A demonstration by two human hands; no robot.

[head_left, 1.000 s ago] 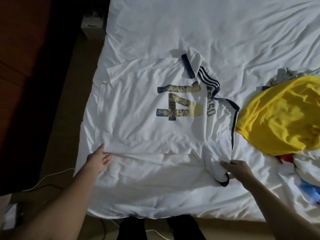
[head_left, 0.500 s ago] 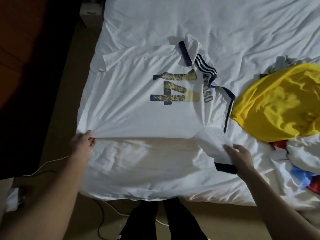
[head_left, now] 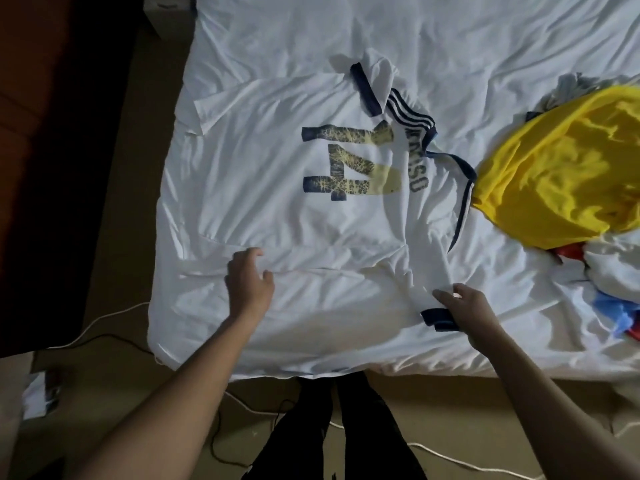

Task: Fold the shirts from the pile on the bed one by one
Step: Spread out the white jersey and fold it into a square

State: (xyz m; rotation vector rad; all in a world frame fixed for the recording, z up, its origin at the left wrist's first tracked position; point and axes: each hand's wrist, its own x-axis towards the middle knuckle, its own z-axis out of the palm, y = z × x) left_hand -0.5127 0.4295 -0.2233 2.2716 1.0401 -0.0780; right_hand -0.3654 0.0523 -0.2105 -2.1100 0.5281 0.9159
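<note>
Left hand first: it sits at the near side edge of the white jersey, fingers loosely curled and spread, and I see no cloth caught between them, so it is resting there and not gripping. Right hand is the busy one, fingers and thumb closed on the near sleeve just above its navy cuff, the sleeve pulled out towards me and off the body of the shirt.

Jersey lies back-up and spread across the bed, the big number showing, collar end towards the pile on my right, hem towards the bed's left edge. Far sleeve is bunched and half turned over. Yellow shirt tops the pile, touching the jersey's shoulder.

By my reading this is the laying-out step just ending and the first fold beginning; nothing on this shirt is folded yet and the pile has plenty left.

Next move, as I judge it: swing the sleeve inward over the back, then take the near side edge with both hands and fold it in towards the number. That calls for a real grip from my left hand, and an even lift so the thin cloth doesn't wrinkle.
</note>
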